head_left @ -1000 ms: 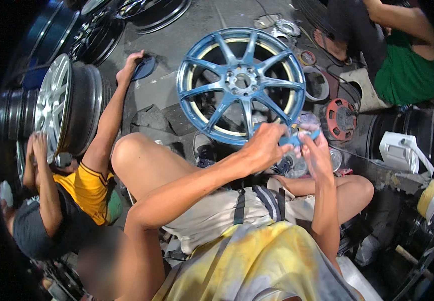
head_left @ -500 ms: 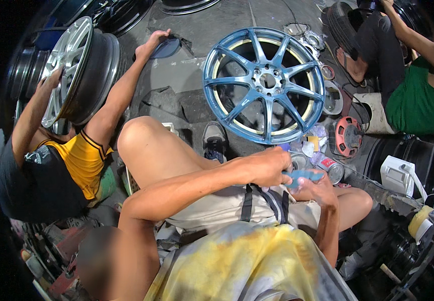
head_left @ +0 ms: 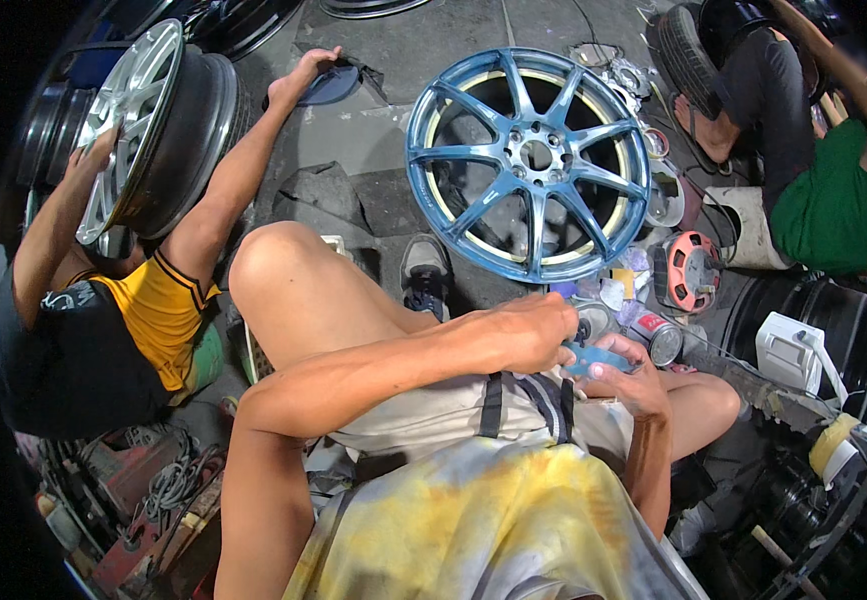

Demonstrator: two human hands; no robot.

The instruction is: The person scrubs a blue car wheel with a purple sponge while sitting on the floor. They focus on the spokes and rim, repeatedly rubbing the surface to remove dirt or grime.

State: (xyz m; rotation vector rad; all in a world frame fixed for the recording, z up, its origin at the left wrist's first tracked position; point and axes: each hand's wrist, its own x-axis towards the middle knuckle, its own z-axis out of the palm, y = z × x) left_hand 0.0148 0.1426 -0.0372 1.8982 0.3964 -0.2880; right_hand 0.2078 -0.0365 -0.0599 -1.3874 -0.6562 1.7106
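My right hand [head_left: 635,378] is closed round a small, flat, light-blue piece [head_left: 595,360], its thumb lying on it, above my right thigh. My left hand [head_left: 535,332] reaches across from the left, its fingers curled down at the left end of that piece. What lies inside the left fingers is hidden and slightly blurred by motion. A small dark part [head_left: 583,326] shows beside the left knuckles; I cannot tell what it belongs to. Beyond my hands lies a blue multi-spoke wheel rim [head_left: 536,185], face up, with a pale yellowish ring inside its edge.
A can with a red label [head_left: 661,338], an orange-red reel [head_left: 691,272] and small scraps lie right of the rim. At the left a person in yellow shorts [head_left: 148,310] holds a silver wheel [head_left: 138,130]. Another in a green shirt [head_left: 838,195] sits at the right near a tyre [head_left: 688,60].
My right hand has turned a little and shows more of the blue piece, which sits slightly lower and further left. The left hand stays close to it. The view has shifted slightly.
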